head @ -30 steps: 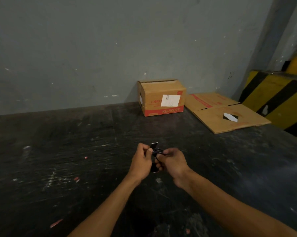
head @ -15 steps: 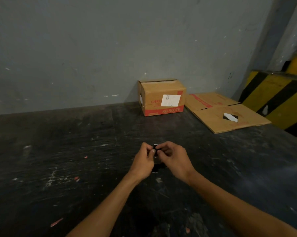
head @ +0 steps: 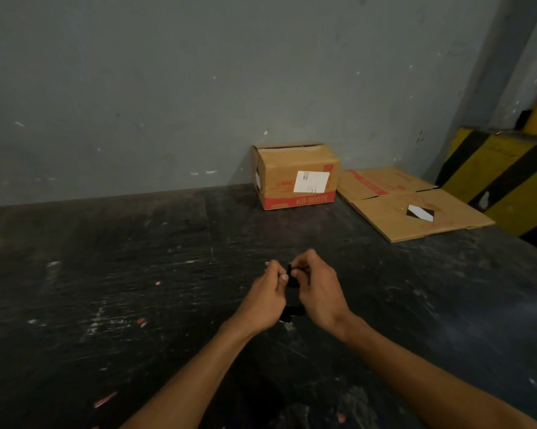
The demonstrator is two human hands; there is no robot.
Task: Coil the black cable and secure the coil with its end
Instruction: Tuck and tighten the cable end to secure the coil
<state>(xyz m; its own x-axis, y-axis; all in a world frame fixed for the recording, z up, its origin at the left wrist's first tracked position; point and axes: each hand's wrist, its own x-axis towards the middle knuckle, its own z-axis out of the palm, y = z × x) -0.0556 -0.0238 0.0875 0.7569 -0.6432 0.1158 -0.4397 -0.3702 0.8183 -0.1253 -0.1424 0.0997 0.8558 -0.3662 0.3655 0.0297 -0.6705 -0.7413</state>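
A small coil of black cable [head: 293,281] is held between both hands above the dark table [head: 137,274]. My left hand [head: 265,300] pinches it from the left, and my right hand [head: 318,289] grips it from the right with fingertips at its top. A dark part of the cable [head: 292,312] shows below, between the palms. Most of the coil is hidden by my fingers.
A closed cardboard box [head: 296,176] with red print stands against the grey wall at the back. A flattened carton [head: 412,205] lies to its right. A yellow and black striped barrier [head: 505,178] borders the table's right side. Small scraps dot the tabletop.
Both hands have drawn closer around the coil and shifted slightly away from me. The black end that stuck up between the thumbs a second ago is now tucked down under my fingers.
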